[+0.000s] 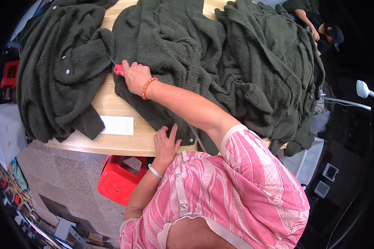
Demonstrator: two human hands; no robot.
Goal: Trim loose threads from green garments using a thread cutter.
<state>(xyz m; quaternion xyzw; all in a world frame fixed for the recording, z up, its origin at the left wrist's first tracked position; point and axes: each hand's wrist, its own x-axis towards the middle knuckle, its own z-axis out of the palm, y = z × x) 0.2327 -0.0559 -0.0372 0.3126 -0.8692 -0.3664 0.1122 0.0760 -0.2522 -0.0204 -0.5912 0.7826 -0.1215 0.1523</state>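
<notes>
My right hand (135, 76), with an orange bead bracelet on the wrist, reaches across the table and grips a small pink-red thread snipper (118, 69). Its thin metal tip points at the gap between two dark green fuzzy garments. The middle garment (170, 45) lies spread under that hand. My left hand (166, 143), wearing a pale bangle, lies flat with fingers apart on the lower hem of the same garment, near a white button (191, 140) at the table's front edge. It holds nothing.
A second green cardigan (58, 74) with white buttons lies at the left, and a heap of more (270, 70) at the right. A white paper slip (117, 125) sits on the wooden table (112, 143). A red stool (120, 178) stands below. Another person (324, 31) is at the far right.
</notes>
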